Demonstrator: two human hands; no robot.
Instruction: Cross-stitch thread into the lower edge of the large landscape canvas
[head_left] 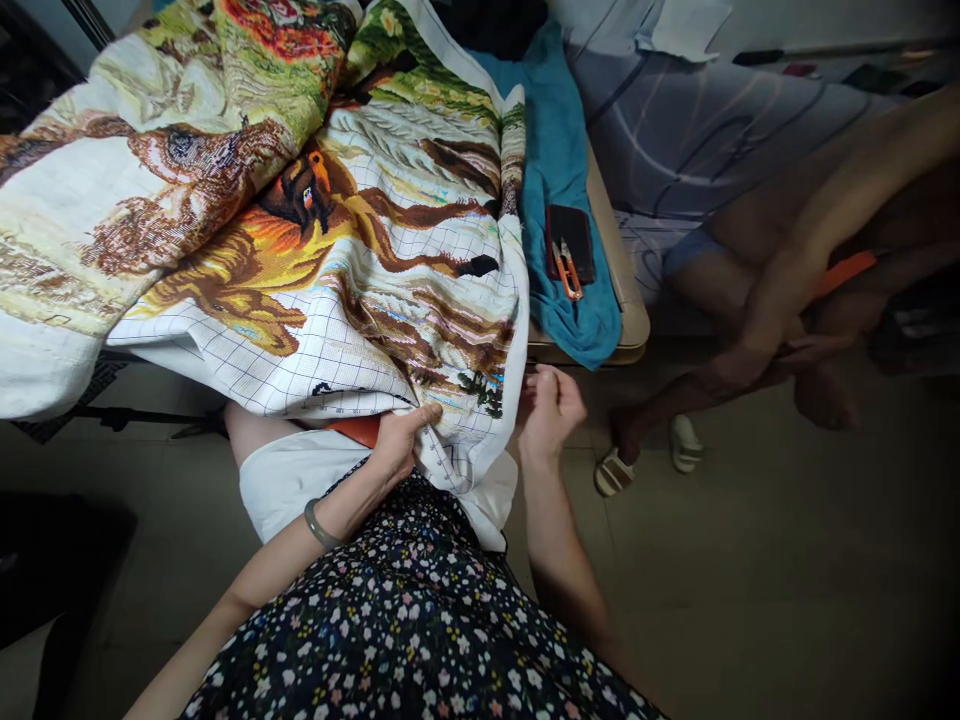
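Note:
A large cross-stitch cloth [360, 250] is draped over the table and my lap, with a brown and orange horse stitched on gridded white fabric. My left hand [401, 440] grips its near edge, thumb on top and fingers underneath. Just off the cloth's right border is my right hand [550, 410], its fingers curled together in a pinch. Whatever lies between those fingertips is too small to make out. Orange-handled thread snips [568, 270] rest on a dark phone [581, 235] to the right of the cloth.
A teal towel [559, 150] covers the right side of the table, whose tan edge [630, 300] shows beyond it. Another person [787, 260] sits at the right with bare legs. Slippers [615, 472] lie on the tiled floor. A patterned sheet [675, 130] is behind.

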